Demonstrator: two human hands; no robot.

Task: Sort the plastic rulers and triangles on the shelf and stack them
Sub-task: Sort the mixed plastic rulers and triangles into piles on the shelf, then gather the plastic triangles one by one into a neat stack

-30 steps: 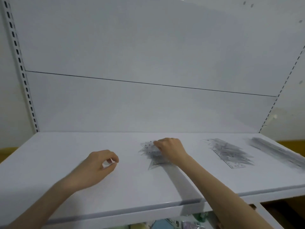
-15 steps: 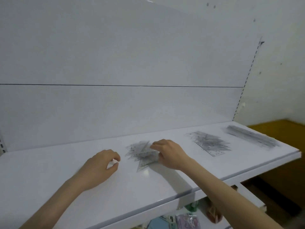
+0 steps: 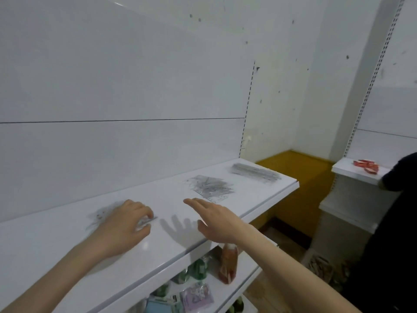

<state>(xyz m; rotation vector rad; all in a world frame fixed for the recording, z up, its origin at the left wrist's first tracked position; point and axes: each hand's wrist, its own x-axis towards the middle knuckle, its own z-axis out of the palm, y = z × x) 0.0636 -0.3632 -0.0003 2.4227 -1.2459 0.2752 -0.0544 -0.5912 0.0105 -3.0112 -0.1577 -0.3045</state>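
On the white shelf (image 3: 67, 256) lie three heaps of clear plastic, set in a row that runs away to the right; the near pile (image 3: 100, 216) of triangles is blurred and partly covered by the left hand (image 3: 126, 224), which rests on top of it with its fingers bent and their tips down on a clear edge that pokes out to the right; whether the thumb pinches that piece I cannot tell. The right hand (image 3: 214, 220) hovers above the shelf front, just right of the left, its fingers straight, spread and holding nothing; its shadow (image 3: 180, 227) falls on the bare board between the two hands. The middle pile (image 3: 208, 188) of mixed triangles lies just beyond the right fingertips, not touched; the far pile (image 3: 255, 172) of long rulers lies at the shelf's right end, well apart from both hands. Below, a lower shelf (image 3: 246, 276) holds an orange bottle (image 3: 228, 265) and a purple packet (image 3: 198, 299).
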